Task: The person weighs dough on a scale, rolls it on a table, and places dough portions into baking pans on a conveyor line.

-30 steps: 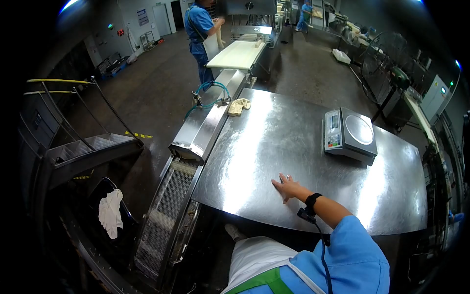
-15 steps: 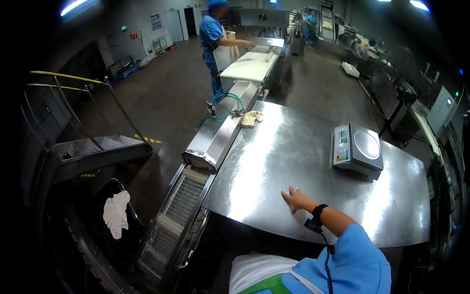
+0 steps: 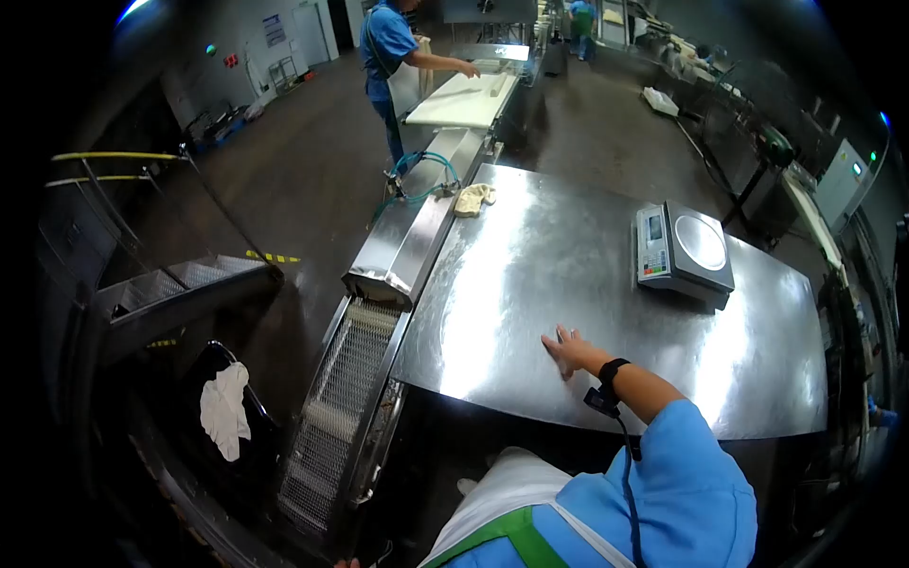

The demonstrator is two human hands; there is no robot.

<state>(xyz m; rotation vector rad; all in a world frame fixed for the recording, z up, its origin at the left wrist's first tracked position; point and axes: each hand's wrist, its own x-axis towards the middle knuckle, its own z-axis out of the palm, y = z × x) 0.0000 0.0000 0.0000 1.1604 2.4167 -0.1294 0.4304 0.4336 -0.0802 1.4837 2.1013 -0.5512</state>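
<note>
My right hand lies on the bare steel table, fingers spread and nothing in them. A black band with a small device and a cable is round that wrist. Beyond this hand, to the right, a weighing scale with a round pan stands on the table, apart from the fingers. At the bottom edge shows a sliver of skin, apparently my left hand, near the lower end of the mesh conveyor; its fingers cannot be made out.
A crumpled cloth lies at the table's far left corner. Past it, a co-worker reaches over a white belt. Metal steps with a yellow rail stand at left. A white cloth hangs over something dark below.
The view has tilted down, so the table and conveyor sit higher in it. My right hand stays on the table. A sliver of skin has appeared at the bottom edge.
</note>
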